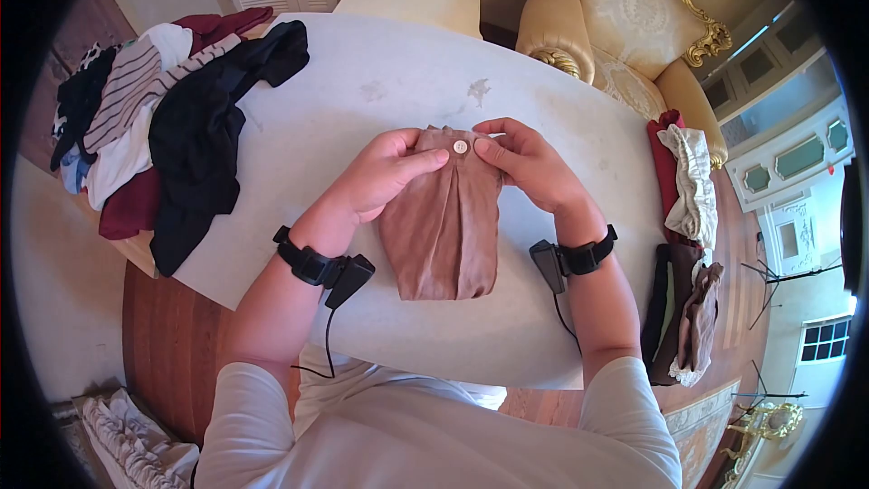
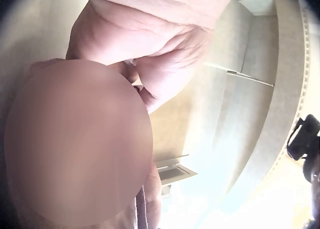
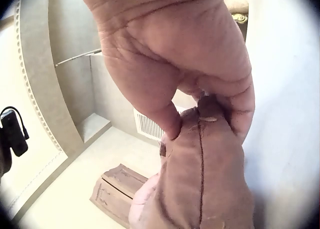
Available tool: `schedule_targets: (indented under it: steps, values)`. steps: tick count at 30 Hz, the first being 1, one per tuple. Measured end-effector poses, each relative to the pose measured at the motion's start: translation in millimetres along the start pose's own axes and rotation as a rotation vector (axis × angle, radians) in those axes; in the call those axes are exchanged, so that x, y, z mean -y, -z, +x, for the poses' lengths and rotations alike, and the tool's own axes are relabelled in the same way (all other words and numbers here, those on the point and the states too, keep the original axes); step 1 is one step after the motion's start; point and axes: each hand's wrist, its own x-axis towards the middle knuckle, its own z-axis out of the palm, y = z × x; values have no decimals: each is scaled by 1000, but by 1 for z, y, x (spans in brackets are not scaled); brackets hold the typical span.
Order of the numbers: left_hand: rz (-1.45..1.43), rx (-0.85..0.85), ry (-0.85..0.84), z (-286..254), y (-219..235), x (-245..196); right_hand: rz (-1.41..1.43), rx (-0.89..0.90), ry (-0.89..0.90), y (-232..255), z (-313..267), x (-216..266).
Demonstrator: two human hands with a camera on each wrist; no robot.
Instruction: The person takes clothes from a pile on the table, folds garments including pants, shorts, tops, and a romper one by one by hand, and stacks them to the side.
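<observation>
A brown garment [image 1: 444,226], folded into a narrow bundle, hangs between both hands over the table, with a round white button [image 1: 461,147] at its top edge. My left hand [image 1: 391,167] pinches the top left corner, thumb lying on the front near the button. At the opposite corner my right hand [image 1: 534,163] grips the edge, thumb in front and fingers behind. The right wrist view shows the cloth [image 3: 200,174] bunched between thumb and fingers of the right hand [image 3: 180,58]. A large blurred patch covers much of the left wrist view, below the left hand [image 2: 145,43].
The white-topped table [image 1: 299,154] spreads beneath the hands. On its left lies a heap of loose clothes, including a black garment [image 1: 204,127] and a striped one [image 1: 149,81]. Folded clothes [image 1: 690,186] line the right edge. A gold armchair [image 1: 634,18] stands beyond.
</observation>
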Motion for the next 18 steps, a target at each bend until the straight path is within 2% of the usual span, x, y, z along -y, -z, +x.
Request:
schedule_targets:
  steps: [5,9,11,14,18]
  values:
    - [-7,-2,11,-2,1,-7,-4,51,227,2,3,-4]
    - [-12,32,61,-6,4,-17,-42,70,259,-1,0,-1]
    - [-38,31,174,-9,7,-21,-24,83,298,-4,-2,1]
    - [-84,85,255,-11,8,-23,-63,111,313,-6,-4,1]
    - [-71,190,224,-10,4,-14,-105,93,338,-11,-5,1]
